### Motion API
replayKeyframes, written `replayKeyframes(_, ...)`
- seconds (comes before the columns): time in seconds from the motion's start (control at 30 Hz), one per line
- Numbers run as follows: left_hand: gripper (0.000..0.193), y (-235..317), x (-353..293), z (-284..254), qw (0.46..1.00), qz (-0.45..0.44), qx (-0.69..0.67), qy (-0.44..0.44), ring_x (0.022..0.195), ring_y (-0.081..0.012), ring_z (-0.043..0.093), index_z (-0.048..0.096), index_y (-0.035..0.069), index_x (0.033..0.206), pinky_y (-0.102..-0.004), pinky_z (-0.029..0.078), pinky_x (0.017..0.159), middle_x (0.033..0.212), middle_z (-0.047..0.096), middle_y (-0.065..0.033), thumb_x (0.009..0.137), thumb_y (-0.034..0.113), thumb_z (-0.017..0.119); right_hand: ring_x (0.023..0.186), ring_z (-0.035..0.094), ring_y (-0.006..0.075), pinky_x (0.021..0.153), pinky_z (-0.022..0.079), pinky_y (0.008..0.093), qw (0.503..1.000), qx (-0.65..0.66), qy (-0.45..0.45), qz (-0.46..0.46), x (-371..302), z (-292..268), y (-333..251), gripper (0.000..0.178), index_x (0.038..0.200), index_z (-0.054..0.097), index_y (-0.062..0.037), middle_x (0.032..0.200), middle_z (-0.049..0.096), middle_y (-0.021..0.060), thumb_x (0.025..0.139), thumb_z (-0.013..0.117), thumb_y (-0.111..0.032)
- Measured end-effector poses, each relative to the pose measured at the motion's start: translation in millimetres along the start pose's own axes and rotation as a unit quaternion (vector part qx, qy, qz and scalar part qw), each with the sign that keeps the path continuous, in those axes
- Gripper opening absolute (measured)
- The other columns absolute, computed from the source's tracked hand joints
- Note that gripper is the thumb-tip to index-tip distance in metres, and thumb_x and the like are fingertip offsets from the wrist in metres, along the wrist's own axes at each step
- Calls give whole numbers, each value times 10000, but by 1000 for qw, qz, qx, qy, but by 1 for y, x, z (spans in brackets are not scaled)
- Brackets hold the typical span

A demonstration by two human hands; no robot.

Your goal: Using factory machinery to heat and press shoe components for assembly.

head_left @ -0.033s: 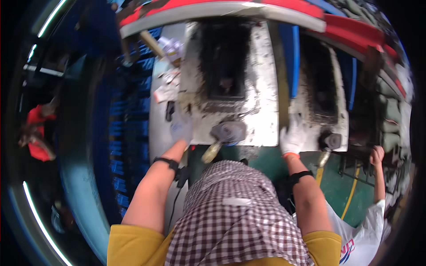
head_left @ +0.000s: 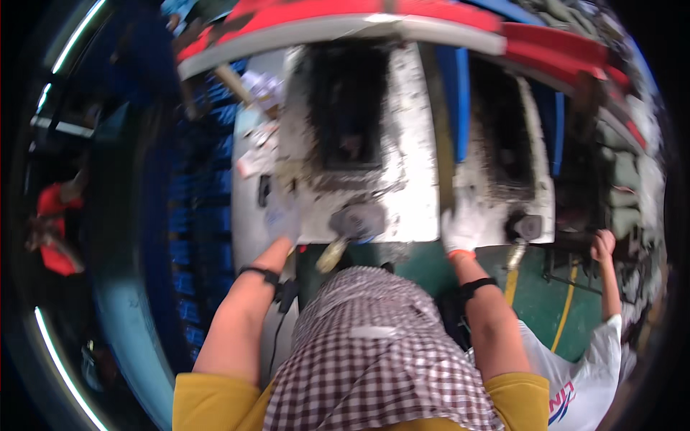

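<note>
My left hand point(head_left: 282, 215), in a pale glove, rests over the left side of the metal worktable point(head_left: 410, 215). A small black object point(head_left: 264, 190) lies just left of it. The left fingers are too blurred to make out. My right hand point(head_left: 463, 225), in a white glove with an orange cuff, is at the near edge between two worktables. Its fingers point away from me and stand apart, with nothing visible in them. Between my hands, a grey rounded tool or fixture point(head_left: 357, 220) with a yellowish handle point(head_left: 332, 256) sits at the table's near edge.
A dark recessed plate point(head_left: 350, 108) fills the table's middle, below a red and white machine beam point(head_left: 345, 29). Blue upright panels point(head_left: 461, 108) divide it from a similar table point(head_left: 540, 215). Crumpled pale items point(head_left: 256, 154) lie left. A co-worker's arm point(head_left: 607, 273) is at right.
The whole scene has shifted slightly left and down in the picture. Both hands keep nearly the same places relative to the tables.
</note>
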State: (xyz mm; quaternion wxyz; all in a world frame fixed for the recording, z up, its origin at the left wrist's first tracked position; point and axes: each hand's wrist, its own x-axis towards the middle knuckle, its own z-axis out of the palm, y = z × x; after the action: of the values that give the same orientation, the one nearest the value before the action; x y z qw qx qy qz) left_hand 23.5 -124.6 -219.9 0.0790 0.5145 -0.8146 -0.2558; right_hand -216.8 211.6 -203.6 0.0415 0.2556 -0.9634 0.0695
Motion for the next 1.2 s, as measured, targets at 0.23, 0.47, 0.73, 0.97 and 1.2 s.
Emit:
replayKeyframes(0.23,620,-58,7,15,997,61,33,43,1449,-398,394,276,120,1627,-464,317,1195,1609,377,-214,1061,304,449,1326,526,355,1175,331,552,993,113,-19,14,-4,18,-9,654,1436,527,-88,1415,567,195,796,649,-151)
replayKeyframes(0.47,622,-52,15,16,995,74,5,65,1449,-384,398,298,116,1617,-455,332,1178,1597,400,-211,1070,373,443,1020,640,335,967,445,475,988,91,125,-29,-1,-15,-18,475,1217,633,-91,1239,641,149,742,632,-83)
replayKeyframes(0.73,591,-41,8,2,997,55,26,38,1364,-400,466,310,153,1619,-472,372,1129,1520,476,-212,1073,349,420,959,665,316,969,453,459,988,77,128,-30,0,-12,-21,470,1212,636,-109,1201,659,130,742,637,-81)
replayKeyframes(0.97,554,-43,14,10,996,75,15,52,1426,-413,401,372,104,1578,-467,337,1176,1577,420,-204,1079,340,428,1117,606,348,987,453,488,985,86,143,-43,4,-17,-19,462,1215,633,-75,1230,638,173,753,629,-83)
replayKeyframes(1.2,572,-27,3,1,997,56,-12,46,1400,-387,450,355,168,1596,-457,387,1129,1551,449,-200,1048,273,477,1025,636,326,996,434,470,991,81,106,-26,2,-10,-16,490,1225,625,-112,1221,637,124,736,652,-104)
